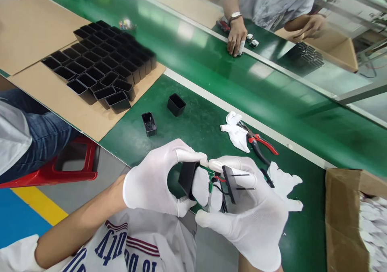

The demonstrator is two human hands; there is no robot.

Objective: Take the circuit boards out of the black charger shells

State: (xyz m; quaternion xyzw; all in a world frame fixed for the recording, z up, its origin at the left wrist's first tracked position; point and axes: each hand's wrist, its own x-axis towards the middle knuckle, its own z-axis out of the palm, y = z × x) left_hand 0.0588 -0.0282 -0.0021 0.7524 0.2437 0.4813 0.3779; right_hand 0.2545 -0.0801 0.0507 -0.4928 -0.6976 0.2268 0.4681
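Both my hands wear white gloves and meet low in the middle of the view. My left hand [154,183] pinches a black plastic housing [186,178] between thumb and fingers. My right hand [254,215] grips a black lid with two metal prongs [232,183], joined by red and black wires to a small green circuit board [212,183] that sits between the two hands at the housing's mouth.
Two loose black housings [148,123] [176,104] stand on the green belt [211,74]. Several more fill a block on cardboard [99,62] at the left. Red-handled pliers [260,143] and spare gloves [236,133] lie to the right. A cardboard box [341,215] sits far right. Another person's hand [236,36] rests across the belt.
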